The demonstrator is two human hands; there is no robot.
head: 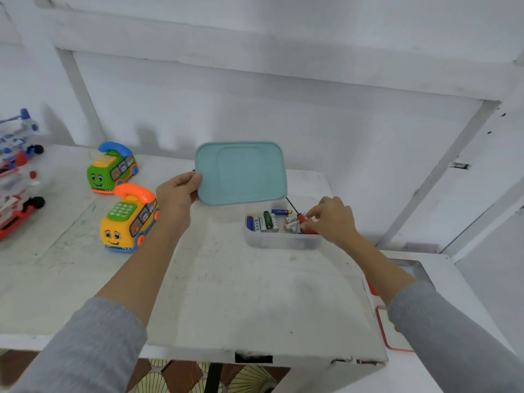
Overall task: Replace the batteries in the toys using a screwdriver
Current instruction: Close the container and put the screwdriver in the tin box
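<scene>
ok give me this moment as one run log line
left hand: holds lid up | right hand: on screwdriver in box | batteries: in box | toys: untouched

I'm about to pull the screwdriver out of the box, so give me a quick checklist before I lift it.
1. Lid off the box: ok, the left hand holds it raised behind.
2. Right hand on the screwdriver: ok, fingers at its red handle.
3. Firm grip: cannot tell, fingers hide it.
4. Shaft free of batteries: ok, it points up and away.
5. Box steady on the table: ok, sitting flat.
6. Yellow toy within reach: ok, upright at left.
</scene>
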